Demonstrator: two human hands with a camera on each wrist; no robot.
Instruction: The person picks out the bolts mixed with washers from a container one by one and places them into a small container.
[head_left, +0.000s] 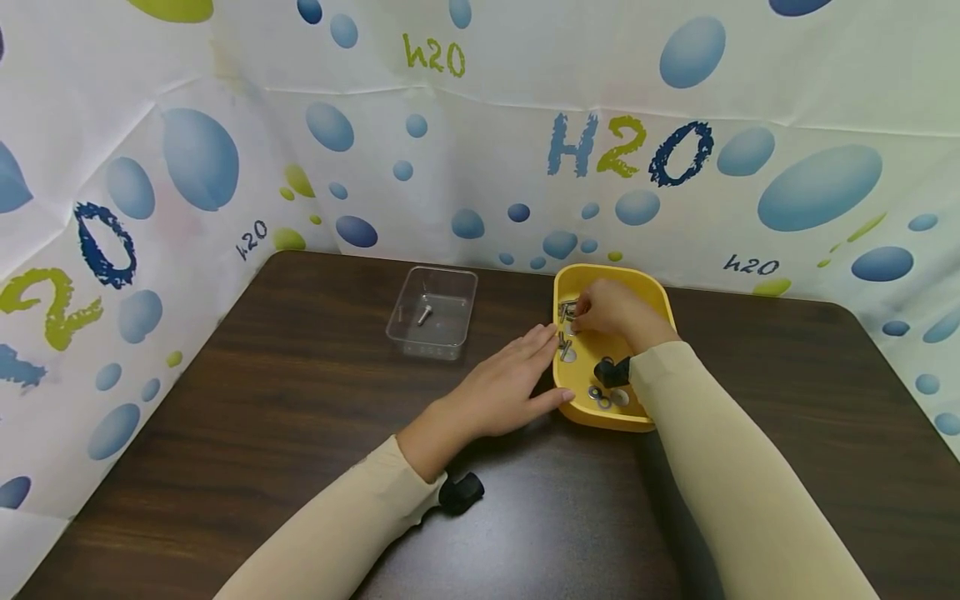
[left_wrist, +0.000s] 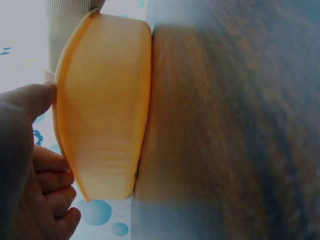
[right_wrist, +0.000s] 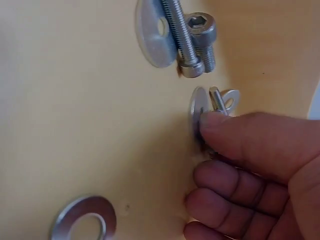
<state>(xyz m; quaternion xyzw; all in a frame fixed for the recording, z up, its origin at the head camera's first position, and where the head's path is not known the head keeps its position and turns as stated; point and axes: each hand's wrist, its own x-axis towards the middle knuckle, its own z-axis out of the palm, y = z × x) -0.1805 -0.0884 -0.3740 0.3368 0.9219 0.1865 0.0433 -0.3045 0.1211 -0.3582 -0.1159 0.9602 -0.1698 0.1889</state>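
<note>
A yellow tray point(head_left: 611, 421) holds several bolts point(head_left: 563, 343) and washers point(head_left: 604, 403). My left hand point(head_left: 504, 387) rests against its left side with fingers extended; the left wrist view shows the thumb and fingertips touching the rim point(left_wrist: 58, 120). Inside the tray, my right hand point(head_left: 611, 312) reaches to the left wall with bent fingers. In the right wrist view, its thumb point(right_wrist: 240, 135) lies against a flat washer point(right_wrist: 196, 107), close to a small bolt point(right_wrist: 216, 97). The thumb hides the index fingertip, so a pinch cannot be confirmed. Socket-head bolts point(right_wrist: 200, 32) lie beside another washer point(right_wrist: 152, 35).
Left of the yellow tray stands a clear plastic box point(head_left: 450, 342) with a bolt point(head_left: 425, 315) in it. Both containers are on a dark wooden table point(head_left: 300, 400). A white curtain point(head_left: 480, 108) with blue spots hangs behind and along the left edge.
</note>
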